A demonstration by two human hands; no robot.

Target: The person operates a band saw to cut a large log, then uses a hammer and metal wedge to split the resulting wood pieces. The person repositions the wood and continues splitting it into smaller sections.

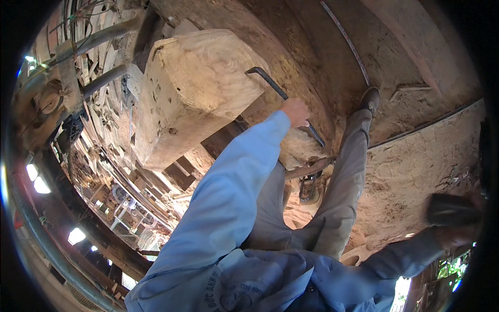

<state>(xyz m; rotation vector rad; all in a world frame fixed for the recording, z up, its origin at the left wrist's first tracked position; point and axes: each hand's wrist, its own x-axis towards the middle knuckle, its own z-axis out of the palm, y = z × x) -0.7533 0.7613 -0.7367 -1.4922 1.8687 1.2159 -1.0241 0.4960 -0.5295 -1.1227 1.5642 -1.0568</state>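
Observation:
My left hand (pixel 296 112) is wrapped round a black iron bar (pixel 270 82) with a bent end, shaped like a log dog. The bent tip meets the pale sawn end of a large squared log (pixel 208 70); whether it has bitten in, I cannot tell. Beyond my hand, the bar's other end points down toward a brown timber beside the log. Out at the right edge, my right hand (pixel 460 236) is raised and smeared by motion. Right by it shows a dark, blurred block (pixel 452 209), like a hammer head; its handle cannot be made out.
My shoe (pixel 370 100) rests on sawdust-covered timber. A thin marked strip (pixel 347 41) lies farther off. Between my legs is a chain (pixel 309 190). Metal pipes (pixel 106 36) and stacked scrap wood stand at the left, and a long dark edge (pixel 426 124) runs across at the right.

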